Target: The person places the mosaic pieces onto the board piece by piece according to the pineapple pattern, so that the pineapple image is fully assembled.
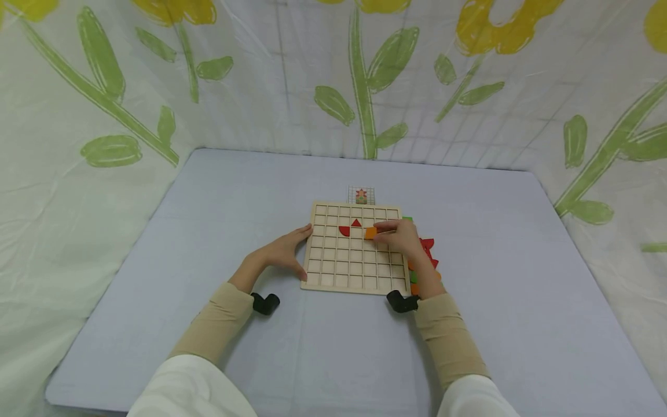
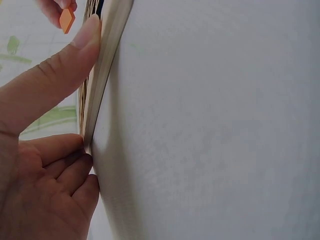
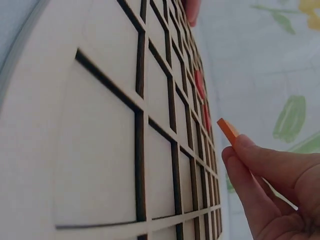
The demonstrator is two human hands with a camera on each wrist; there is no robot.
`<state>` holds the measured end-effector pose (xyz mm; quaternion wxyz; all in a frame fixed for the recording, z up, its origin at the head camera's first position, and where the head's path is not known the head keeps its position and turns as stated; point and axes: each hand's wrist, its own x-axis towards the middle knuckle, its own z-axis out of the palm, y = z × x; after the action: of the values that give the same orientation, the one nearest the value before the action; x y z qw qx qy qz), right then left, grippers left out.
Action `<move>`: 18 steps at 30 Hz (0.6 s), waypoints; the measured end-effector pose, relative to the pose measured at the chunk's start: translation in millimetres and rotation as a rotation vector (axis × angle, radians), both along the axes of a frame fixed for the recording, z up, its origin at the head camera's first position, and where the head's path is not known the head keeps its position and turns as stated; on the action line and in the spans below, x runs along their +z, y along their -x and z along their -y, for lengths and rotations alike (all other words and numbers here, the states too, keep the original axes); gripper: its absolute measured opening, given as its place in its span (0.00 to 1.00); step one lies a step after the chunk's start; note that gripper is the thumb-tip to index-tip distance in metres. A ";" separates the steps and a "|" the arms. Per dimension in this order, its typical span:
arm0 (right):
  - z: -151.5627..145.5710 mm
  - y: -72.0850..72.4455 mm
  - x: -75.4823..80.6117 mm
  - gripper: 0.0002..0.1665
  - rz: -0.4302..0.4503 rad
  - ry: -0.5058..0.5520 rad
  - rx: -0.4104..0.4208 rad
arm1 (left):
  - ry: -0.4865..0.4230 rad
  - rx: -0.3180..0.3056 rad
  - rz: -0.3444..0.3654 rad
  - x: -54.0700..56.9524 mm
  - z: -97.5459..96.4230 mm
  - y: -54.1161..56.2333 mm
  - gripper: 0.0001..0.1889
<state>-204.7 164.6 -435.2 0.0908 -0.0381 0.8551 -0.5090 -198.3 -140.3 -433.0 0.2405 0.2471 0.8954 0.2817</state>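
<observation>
My right hand (image 1: 398,236) pinches an orange square tile (image 1: 370,233) between thumb and fingertips, over the upper middle of a wooden grid board (image 1: 333,269). In the right wrist view the orange tile (image 3: 228,131) stands edge-on above the grid. At the board's left edge rests my left hand (image 1: 283,250), thumb near the lower corner and fingers farther up, spread apart; the left wrist view shows this thumb (image 2: 75,60) against the rim. Two red pieces lie in the grid: a quarter circle (image 1: 344,231) and a small triangle (image 1: 356,222).
Right of the board, partly under my right forearm, lie several loose pieces, among them red ones (image 1: 428,246) and a green one (image 1: 414,277). A small card with a gridded picture (image 1: 361,196) touches the board's far edge. A pale cloth covers the table (image 1: 234,191).
</observation>
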 end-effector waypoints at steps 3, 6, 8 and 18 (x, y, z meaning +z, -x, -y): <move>4.9 1.9 -0.2 0.20 0.015 0.017 -0.002 | -0.004 0.000 0.001 1.1 -0.3 -0.7 0.61; 9.2 4.0 -0.5 0.20 0.030 0.013 -0.011 | -0.008 -0.001 0.002 0.9 0.5 -0.6 0.61; 12.0 5.5 -0.7 0.20 0.037 0.005 -0.018 | -0.009 -0.002 0.001 0.0 0.9 -0.1 0.62; 24.0 12.0 -3.3 0.20 0.025 -0.065 -0.064 | -0.005 -0.010 -0.006 -5.7 2.7 2.7 0.61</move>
<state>-216.7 140.6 -438.4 0.0866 -0.0014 0.8708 -0.4840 -201.0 -143.0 -438.7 0.2385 0.2532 0.8941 0.2820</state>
